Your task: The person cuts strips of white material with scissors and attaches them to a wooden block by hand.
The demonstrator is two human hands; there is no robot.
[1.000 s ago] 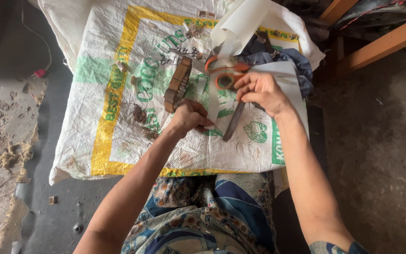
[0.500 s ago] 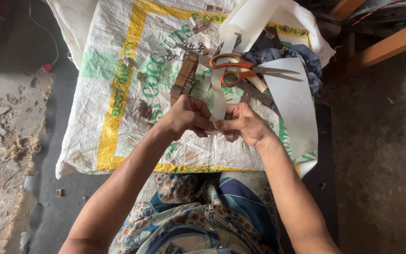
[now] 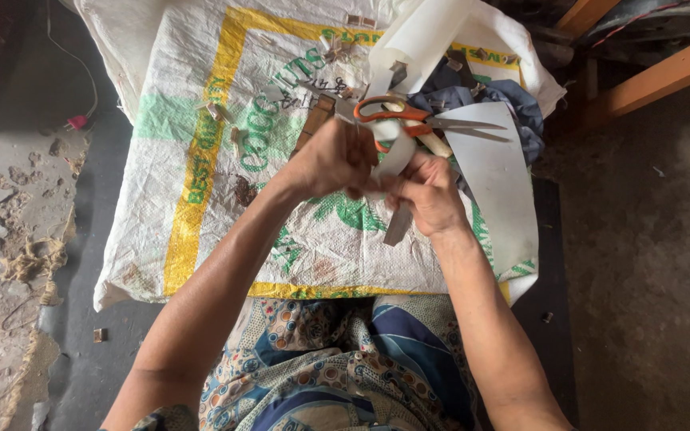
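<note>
Both grips closed: left hand point(image 3: 331, 160) and right hand point(image 3: 426, 191) pinch a white strip point(image 3: 397, 152) above the sack-covered counter point(image 3: 201, 160). Strip may slip or tear; scissors point(image 3: 409, 116) lie just behind, blades exposed.

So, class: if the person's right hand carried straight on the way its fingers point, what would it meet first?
Most likely the left hand: the right hand points up and left, and the two already seem to touch over a white strip. Depth is unclear.
</note>
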